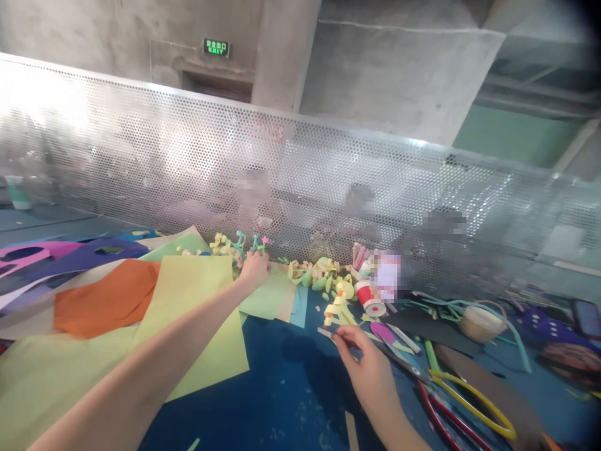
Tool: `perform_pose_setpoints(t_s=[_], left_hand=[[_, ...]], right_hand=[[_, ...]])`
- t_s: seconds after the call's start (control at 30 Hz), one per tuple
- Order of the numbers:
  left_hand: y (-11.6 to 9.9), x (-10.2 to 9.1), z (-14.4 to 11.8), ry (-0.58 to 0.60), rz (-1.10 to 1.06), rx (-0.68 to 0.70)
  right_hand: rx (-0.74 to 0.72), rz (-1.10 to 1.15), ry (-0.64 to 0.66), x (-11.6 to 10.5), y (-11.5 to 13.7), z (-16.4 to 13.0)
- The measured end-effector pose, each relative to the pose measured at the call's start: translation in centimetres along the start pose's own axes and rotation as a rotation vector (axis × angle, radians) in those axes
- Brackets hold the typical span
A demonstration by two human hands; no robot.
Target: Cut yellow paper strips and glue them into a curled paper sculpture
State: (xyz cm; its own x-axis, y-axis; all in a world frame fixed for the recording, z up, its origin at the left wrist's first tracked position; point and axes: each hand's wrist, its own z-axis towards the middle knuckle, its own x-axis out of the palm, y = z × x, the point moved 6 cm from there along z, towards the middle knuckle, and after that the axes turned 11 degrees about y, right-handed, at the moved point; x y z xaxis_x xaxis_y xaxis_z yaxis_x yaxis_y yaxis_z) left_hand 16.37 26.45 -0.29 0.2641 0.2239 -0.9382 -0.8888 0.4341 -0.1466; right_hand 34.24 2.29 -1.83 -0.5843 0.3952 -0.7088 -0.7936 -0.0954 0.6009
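Observation:
My left hand (255, 270) reaches far across the table to a row of small curled paper pieces (225, 243) at the foot of the mesh panel. Its fingertips point away from me among blue-green curls and a pink star (265, 240), so I cannot make out whether they hold anything. My right hand (364, 360) is nearer, with thumb and fingers pinched on a narrow pale paper strip (325, 332). Just beyond that strip stands a yellow paper figure (340, 304). Open scissors (416, 373) with yellow and red handles lie to the right of this hand.
Large sheets of yellow-green paper (201, 338) and orange paper (107, 297) overlap at left. A perforated metal panel (300, 181) borders the table's far side. A red-and-white paper cup (369, 297) lies on its side. A tape roll (483, 321) and a phone (586, 318) are at right.

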Motion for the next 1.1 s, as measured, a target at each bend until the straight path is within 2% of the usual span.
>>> perform_pose_setpoints(t_s=[0.27, 0.5, 0.8, 1.0, 1.1], left_hand=[[0.0, 1.3, -0.2, -0.018, 0.004, -0.017], [0.0, 1.6, -0.3, -0.021, -0.008, -0.010], [0.4, 0.8, -0.7, -0.093, -0.070, 0.053], [-0.4, -0.6, -1.2, -0.138, -0.140, 0.193], [-0.2, -1.3, -1.5, -0.165, -0.179, 0.218]], right_hand=[[0.019, 0.013, 0.009, 0.0, 0.1, 0.1], [0.004, 0.033, 0.026, 0.3, -0.2, 0.1], [-0.008, 0.009, 0.024, 0.2, 0.1, 0.0], [-0.025, 0.001, 0.020, 0.1, 0.2, 0.0], [-0.024, 0.000, 0.032, 0.2, 0.3, 0.0]])
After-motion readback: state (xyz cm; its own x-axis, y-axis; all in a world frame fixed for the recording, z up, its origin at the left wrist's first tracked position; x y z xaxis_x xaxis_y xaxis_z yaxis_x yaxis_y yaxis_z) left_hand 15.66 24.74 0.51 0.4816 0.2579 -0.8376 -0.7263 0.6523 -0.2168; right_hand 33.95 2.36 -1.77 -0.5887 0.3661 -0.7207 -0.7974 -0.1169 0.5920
